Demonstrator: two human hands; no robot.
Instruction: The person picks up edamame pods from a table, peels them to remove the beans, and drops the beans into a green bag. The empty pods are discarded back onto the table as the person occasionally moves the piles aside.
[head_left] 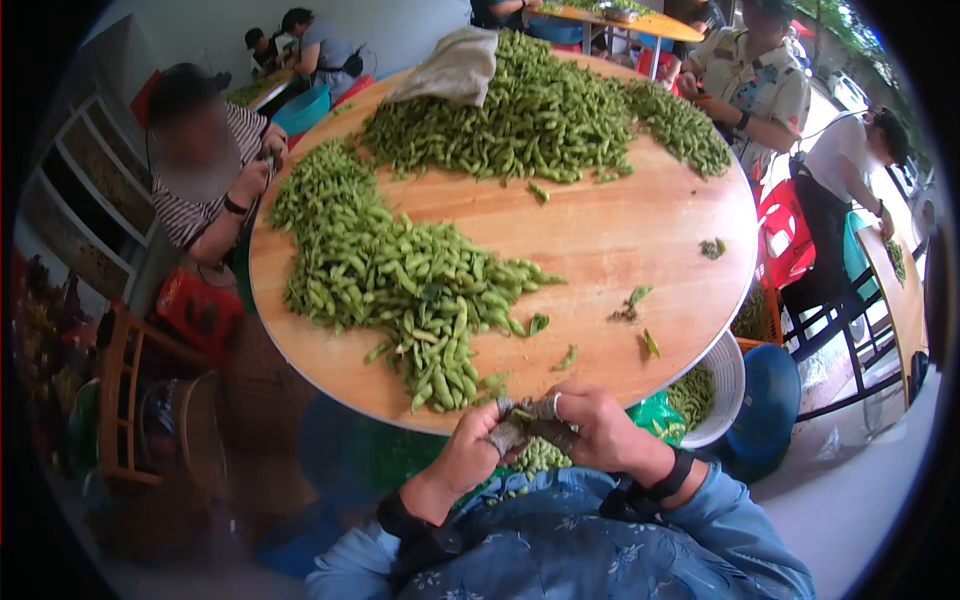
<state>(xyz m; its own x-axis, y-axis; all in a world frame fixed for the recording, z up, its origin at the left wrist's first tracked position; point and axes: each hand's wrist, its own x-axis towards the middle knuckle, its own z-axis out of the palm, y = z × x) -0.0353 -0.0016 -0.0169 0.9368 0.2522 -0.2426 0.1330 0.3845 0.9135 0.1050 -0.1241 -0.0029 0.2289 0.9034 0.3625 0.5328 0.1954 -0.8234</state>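
My left hand (478, 440) and my right hand (590, 425) meet just off the table's near edge, with grey wrapping on the fingers of both. Between the fingertips is a small green pod (521, 414), pinched from both sides. Below them, shelled green beans (540, 456) lie near my lap. A heap of green pods (400, 275) spreads over the left of the round wooden table (600, 260) down to its near edge. Farther back rises a larger pile of pods (500, 120), with a grey cloth (455, 68) on top.
A person in a striped shirt (240, 135) works at the left; another in a patterned shirt (755, 85) stands back right. A white basket (728, 385) with pods and a blue tub (765, 400) are right of my hands. Leafy scraps (630, 303) lie on the tabletop.
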